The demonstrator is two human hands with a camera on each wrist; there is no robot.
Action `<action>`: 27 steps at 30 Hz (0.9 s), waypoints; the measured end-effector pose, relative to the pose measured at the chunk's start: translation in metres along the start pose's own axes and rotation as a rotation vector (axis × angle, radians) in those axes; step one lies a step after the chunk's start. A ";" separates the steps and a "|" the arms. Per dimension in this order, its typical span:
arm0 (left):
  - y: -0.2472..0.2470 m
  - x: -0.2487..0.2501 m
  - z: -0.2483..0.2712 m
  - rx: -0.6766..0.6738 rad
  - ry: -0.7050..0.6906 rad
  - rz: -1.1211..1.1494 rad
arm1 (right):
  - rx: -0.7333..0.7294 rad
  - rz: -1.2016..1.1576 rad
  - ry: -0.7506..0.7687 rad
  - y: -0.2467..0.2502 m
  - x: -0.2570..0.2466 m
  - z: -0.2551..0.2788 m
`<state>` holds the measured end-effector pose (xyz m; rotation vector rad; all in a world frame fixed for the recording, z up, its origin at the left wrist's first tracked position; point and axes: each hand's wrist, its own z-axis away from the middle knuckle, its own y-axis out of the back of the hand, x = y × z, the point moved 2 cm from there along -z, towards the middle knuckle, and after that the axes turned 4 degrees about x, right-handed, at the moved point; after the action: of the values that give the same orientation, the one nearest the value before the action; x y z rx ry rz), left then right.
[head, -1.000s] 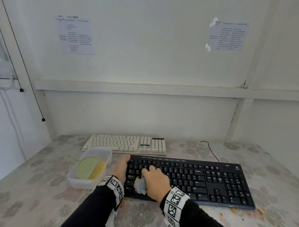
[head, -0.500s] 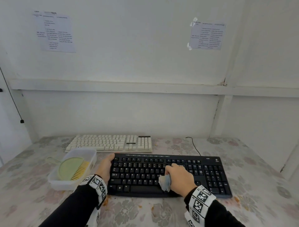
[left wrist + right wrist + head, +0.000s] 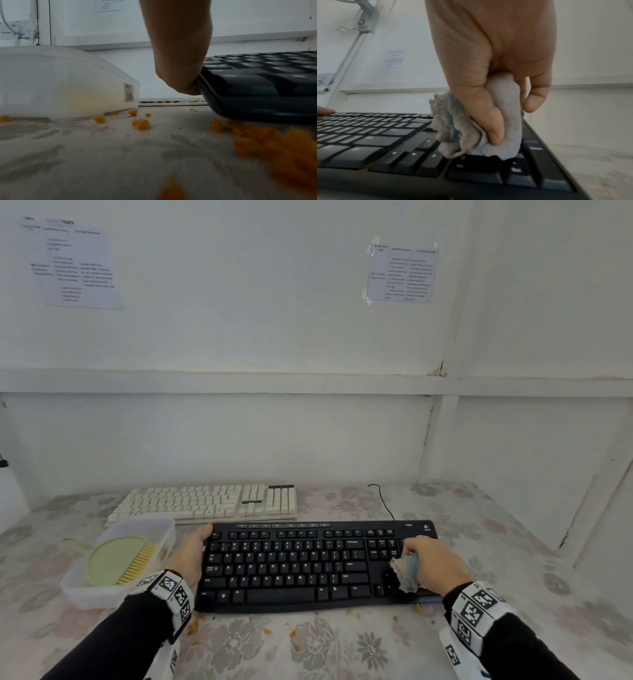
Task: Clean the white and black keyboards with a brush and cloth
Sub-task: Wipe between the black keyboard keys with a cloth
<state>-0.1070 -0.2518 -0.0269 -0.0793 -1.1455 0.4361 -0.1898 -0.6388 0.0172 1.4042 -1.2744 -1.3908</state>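
Fingers [image 3: 494,129] of your right hand [image 3: 435,563] clamp the cloth [image 3: 406,571] on the black keyboard [image 3: 291,566], number-pad end; your left hand [image 3: 191,556] grips its edge. Wiping looks nearly across; white keyboard [image 3: 205,503] and crumbs [image 3: 140,123] remain.

I count two keyboards, one black keyboard [image 3: 301,566] and one white keyboard [image 3: 205,503]; one brush [image 3: 120,559], one cloth [image 3: 406,573], one tub [image 3: 161,525], perhaps two wall papers [image 3: 400,273].

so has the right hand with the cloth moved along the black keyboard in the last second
Yes. The right hand with the cloth went rightward along the black keyboard, from the letter keys near its left end to the number pad.
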 end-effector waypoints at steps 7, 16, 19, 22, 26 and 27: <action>0.002 0.001 -0.003 0.019 -0.014 -0.031 | 0.061 0.067 -0.268 0.014 0.025 0.005; 0.003 0.001 -0.002 0.037 -0.016 -0.017 | 0.085 -0.019 -0.078 0.019 -0.048 0.002; 0.003 0.003 0.003 0.058 -0.009 -0.032 | -0.011 -0.158 0.099 0.004 -0.104 0.005; 0.003 0.006 0.007 0.072 -0.012 -0.057 | -0.084 -0.177 0.261 -0.013 -0.155 0.008; 0.002 0.008 0.014 0.070 -0.008 -0.083 | -0.154 -0.136 0.464 -0.034 -0.219 0.019; 0.003 0.009 0.017 0.074 -0.014 -0.087 | -0.169 -0.105 0.507 -0.039 -0.233 0.023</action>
<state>-0.1198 -0.2487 -0.0131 0.0379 -1.1409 0.4015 -0.1846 -0.4022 0.0273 1.5900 -0.7485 -1.0811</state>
